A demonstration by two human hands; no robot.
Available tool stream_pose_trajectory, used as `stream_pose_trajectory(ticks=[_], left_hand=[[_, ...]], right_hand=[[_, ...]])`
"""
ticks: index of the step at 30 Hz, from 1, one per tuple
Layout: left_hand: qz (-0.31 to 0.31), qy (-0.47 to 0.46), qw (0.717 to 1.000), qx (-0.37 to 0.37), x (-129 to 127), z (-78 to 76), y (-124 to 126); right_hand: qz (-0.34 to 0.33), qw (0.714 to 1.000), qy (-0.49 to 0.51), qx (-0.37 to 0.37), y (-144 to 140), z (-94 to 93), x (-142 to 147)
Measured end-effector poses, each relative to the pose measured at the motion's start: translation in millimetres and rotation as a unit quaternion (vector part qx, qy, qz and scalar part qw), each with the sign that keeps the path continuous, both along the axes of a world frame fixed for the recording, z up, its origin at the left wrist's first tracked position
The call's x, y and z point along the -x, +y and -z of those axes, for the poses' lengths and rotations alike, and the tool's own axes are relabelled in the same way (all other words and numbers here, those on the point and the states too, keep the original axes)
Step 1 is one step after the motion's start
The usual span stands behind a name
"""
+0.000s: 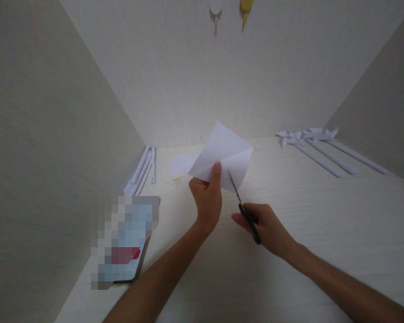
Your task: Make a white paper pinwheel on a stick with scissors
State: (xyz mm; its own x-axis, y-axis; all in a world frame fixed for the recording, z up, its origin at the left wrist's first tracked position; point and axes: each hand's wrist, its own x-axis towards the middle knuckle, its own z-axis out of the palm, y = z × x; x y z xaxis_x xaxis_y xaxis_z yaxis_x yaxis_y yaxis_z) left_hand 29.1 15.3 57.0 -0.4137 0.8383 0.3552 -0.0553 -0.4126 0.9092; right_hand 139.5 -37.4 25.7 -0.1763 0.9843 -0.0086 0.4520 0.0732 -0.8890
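Note:
A square sheet of white paper with a crease across it is held up above the table. My left hand grips its lower edge, the thumb lying on top and the fingers hidden beneath. In my right hand is a pair of scissors with black handles. Their blades reach over the paper's lower right corner and point toward its middle. Whether the blades are open or closed on the paper is hard to make out.
Rolled white paper sticks lie at the left wall, near a partly blurred phone. Another paper sheet lies behind small pale pieces. Paper pinwheels on sticks rest at the right. White and yellow hooks hang on the back wall.

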Motion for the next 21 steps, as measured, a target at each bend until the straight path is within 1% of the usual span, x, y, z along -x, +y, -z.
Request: stream_pose_trajectory(ticks=[9,21], left_hand=[[-0.002,-0.001,1.0,0.004,1.4,0.2,0.1],[0.0,-0.011,1.0,-0.003,1.1,0.1,-0.2]], right_hand=[[0.005,1.0,0.0,0.001,0.4,1.6,0.6],[0.005,1.0,-0.012,-0.02,0.3,-1.0,0.8]])
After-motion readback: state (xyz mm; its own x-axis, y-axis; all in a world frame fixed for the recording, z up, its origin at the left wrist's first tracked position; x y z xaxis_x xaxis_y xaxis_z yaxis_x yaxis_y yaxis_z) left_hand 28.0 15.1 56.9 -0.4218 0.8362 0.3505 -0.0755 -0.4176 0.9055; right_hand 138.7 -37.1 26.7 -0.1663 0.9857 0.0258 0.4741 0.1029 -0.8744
